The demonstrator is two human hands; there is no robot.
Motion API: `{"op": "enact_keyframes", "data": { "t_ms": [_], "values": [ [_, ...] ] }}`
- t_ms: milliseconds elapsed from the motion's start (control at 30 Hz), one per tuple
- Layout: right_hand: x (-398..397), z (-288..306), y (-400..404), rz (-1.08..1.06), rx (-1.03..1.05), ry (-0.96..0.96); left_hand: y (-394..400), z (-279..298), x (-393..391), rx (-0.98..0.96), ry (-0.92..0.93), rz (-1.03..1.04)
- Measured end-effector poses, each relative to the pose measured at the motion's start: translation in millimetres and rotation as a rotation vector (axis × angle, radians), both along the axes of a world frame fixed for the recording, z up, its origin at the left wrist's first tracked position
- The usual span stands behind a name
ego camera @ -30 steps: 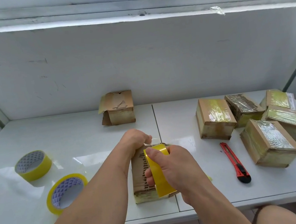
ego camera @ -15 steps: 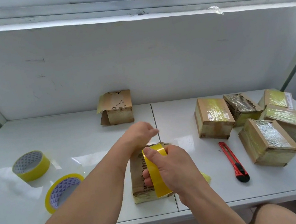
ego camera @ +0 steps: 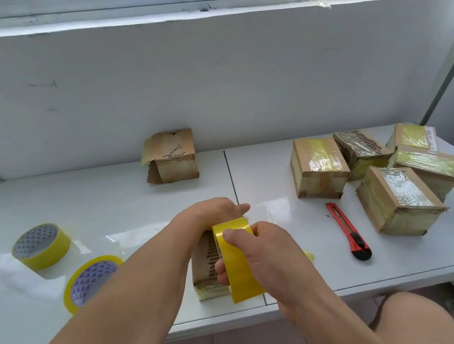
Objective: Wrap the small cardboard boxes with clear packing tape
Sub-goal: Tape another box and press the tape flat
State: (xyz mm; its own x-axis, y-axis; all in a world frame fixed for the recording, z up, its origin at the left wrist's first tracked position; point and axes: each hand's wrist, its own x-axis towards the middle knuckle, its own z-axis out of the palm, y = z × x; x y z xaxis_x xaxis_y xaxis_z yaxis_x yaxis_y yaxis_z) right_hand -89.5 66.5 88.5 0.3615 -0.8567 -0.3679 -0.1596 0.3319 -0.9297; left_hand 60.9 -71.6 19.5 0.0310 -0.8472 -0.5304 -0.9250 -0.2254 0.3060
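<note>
Gripping the yellow-tinted roll of packing tape [ego camera: 237, 261], the right hand [ego camera: 264, 254] curls thumb and fingers round it over the small brown cardboard box [ego camera: 206, 266] near the white table's [ego camera: 135, 197] front edge; the left hand [ego camera: 211, 211] rests on the box's far end, fingers extended.

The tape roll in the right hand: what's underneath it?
Under the tape roll, gripped by the right hand, a cardboard box lies on the table. The left hand rests on its far end. The hands hide its right side.
</note>
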Motion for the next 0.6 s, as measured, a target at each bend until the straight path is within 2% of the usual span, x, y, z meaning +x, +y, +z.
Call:
{"op": "enact_keyframes", "data": {
  "t_ms": [333, 600],
  "values": [
    [-4, -28, 38, -0.08, 0.068, 0.053, 6, -4, -1, -0.108, -0.075, -0.048],
    [-1, -63, 54, -0.131, 0.033, 0.107, 20, 9, -11, -0.158, -0.069, -0.067]
  ]
}}
